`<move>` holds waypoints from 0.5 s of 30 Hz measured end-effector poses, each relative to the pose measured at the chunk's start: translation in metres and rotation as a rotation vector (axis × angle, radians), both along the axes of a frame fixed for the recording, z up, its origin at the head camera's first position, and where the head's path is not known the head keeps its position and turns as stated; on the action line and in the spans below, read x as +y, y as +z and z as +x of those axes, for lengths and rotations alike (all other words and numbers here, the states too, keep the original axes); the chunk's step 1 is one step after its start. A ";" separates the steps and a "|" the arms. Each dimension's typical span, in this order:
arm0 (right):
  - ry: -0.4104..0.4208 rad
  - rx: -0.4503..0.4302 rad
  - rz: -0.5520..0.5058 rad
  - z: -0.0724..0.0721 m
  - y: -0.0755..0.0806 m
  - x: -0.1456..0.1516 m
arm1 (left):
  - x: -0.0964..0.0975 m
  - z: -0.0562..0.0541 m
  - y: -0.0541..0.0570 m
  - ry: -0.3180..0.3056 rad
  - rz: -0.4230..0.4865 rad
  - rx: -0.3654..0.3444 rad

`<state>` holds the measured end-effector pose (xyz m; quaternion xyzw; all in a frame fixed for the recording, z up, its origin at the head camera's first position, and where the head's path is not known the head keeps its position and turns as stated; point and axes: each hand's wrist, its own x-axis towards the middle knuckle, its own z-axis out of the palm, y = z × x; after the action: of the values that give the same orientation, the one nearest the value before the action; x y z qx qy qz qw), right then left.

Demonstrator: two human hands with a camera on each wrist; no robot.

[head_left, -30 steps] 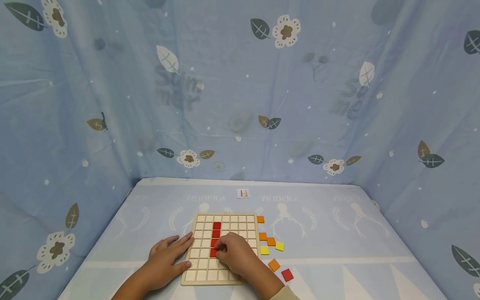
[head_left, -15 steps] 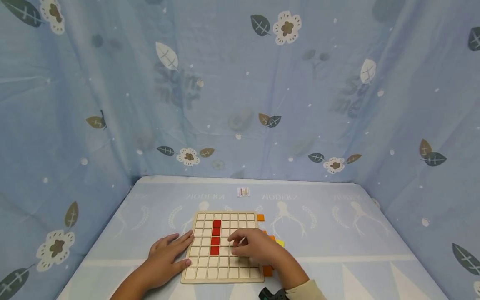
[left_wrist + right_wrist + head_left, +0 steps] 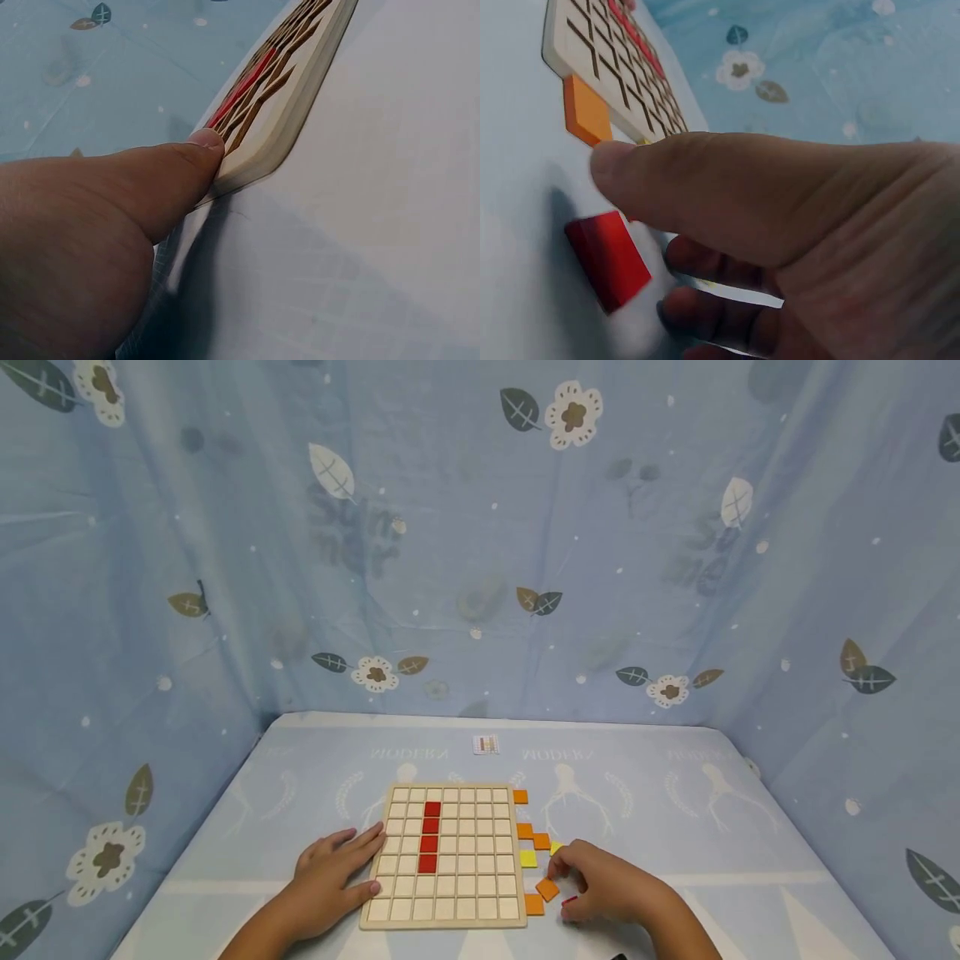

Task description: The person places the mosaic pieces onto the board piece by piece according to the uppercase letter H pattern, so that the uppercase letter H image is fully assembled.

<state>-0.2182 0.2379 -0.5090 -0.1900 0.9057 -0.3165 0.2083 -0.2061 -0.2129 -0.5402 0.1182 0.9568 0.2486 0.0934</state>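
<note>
A wooden grid board (image 3: 442,924) lies flat in the head view, with several red square tiles (image 3: 428,843) in one column of its cells. On its left edge rests my left hand (image 3: 330,872), fingers spread; its thumb (image 3: 199,157) presses the frame in the left wrist view. My right hand (image 3: 615,887) hovers at a loose red tile (image 3: 609,259) right of the board. Thumb and fingers are bent but apart, and the red tile lies on the table below the thumb. The head view shows only a sliver of that tile, the hand covering it.
Orange tiles (image 3: 534,904) and yellow tiles (image 3: 528,858) lie along the board's right side, one orange tile (image 3: 547,889) just left of the right hand. A small printed card (image 3: 486,744) lies farther back. Patterned blue curtains (image 3: 480,568) enclose the table.
My right hand has left the red column on the board and moved right, to the loose red tile. My left hand has stayed on the board's edge.
</note>
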 end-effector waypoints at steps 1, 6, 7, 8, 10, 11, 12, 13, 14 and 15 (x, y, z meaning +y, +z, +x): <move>0.004 0.001 0.017 0.002 -0.001 0.002 | 0.000 0.000 0.000 0.000 -0.001 -0.001; 0.000 -0.018 0.064 0.005 -0.001 0.008 | -0.001 0.002 0.001 0.000 0.002 -0.002; 0.000 -0.024 0.063 0.005 0.000 0.009 | -0.001 0.002 0.002 0.000 0.004 -0.003; 0.001 -0.027 0.059 0.005 0.000 0.009 | -0.001 0.002 0.002 0.001 0.007 -0.002; 0.003 -0.030 0.051 0.005 -0.001 0.008 | -0.001 0.002 0.002 -0.001 0.011 0.000; 0.003 -0.031 0.047 0.005 -0.001 0.008 | -0.001 0.002 0.002 -0.003 0.014 0.003; 0.002 -0.031 0.045 0.005 -0.001 0.008 | -0.001 0.002 0.002 -0.004 0.014 0.006; -0.001 -0.032 0.043 0.005 -0.001 0.007 | 0.000 0.002 0.002 -0.005 0.016 0.008; -0.005 -0.035 0.041 0.005 -0.001 0.007 | 0.000 0.003 0.002 -0.007 0.017 0.012; -0.011 -0.042 0.035 0.005 -0.001 0.007 | 0.000 0.003 0.002 -0.009 0.019 0.017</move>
<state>-0.2131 0.2449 -0.5097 -0.1750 0.9076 -0.3056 0.2288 -0.2031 -0.2131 -0.5379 0.1256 0.9546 0.2561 0.0855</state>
